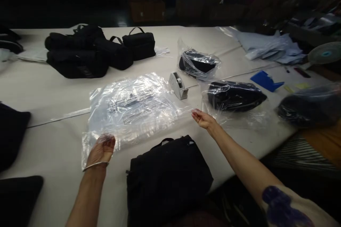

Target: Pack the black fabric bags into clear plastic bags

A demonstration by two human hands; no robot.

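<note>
A clear plastic bag [149,133] stretches between my two hands, its near edge running from one to the other. My left hand [102,149], with a bracelet at the wrist, is closed on the bag's left end, partly under the film. At the opposite end my right hand [201,117] pinches the plastic between thumb and fingers. Below the film lies a stack of clear bags [133,92] with printed text. Nearest my body, a black fabric bag [167,177] with a top handle rests on the table between my forearms.
Beyond the stack stands a grey tape dispenser [178,85]. Black bags [80,55] crowd the far left. To the right lie two plastic-wrapped black bags [234,95], a blue tool [266,81], a heap of pale plastic [277,48] and a fan [325,53].
</note>
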